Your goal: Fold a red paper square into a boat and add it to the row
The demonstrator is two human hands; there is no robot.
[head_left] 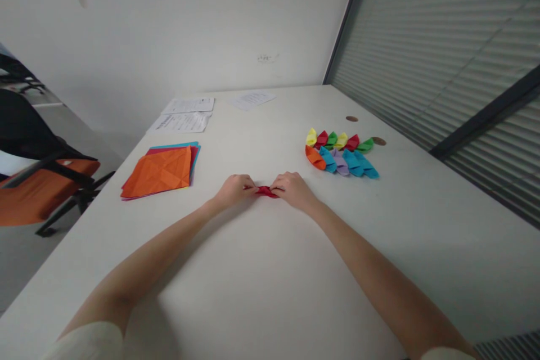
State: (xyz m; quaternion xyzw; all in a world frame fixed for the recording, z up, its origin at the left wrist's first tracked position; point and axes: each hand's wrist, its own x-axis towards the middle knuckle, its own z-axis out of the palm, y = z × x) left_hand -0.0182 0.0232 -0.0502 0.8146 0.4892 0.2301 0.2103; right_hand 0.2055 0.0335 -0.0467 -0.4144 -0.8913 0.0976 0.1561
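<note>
A small folded piece of red paper (267, 191) lies at the middle of the white table (261, 270). My left hand (237, 190) pinches its left end, and my right hand (294, 189) pinches the right end. Both hands are closed, with the fingertips pressed on the paper, so its two ends are hidden. To the right, beyond my right hand, are two rows of folded paper pieces (338, 163) in blue, orange, purple, yellow, red and green. On the left lies a stack of square coloured paper (162, 171), an orange sheet on top.
Printed sheets (183, 122) lie at the table's far left, with another printed page (253, 100) near the wall. Two round brown spots (351, 118) mark the right side of the table. A blind-covered glass partition (442, 56) borders the right; an orange office chair (46, 180) stands left.
</note>
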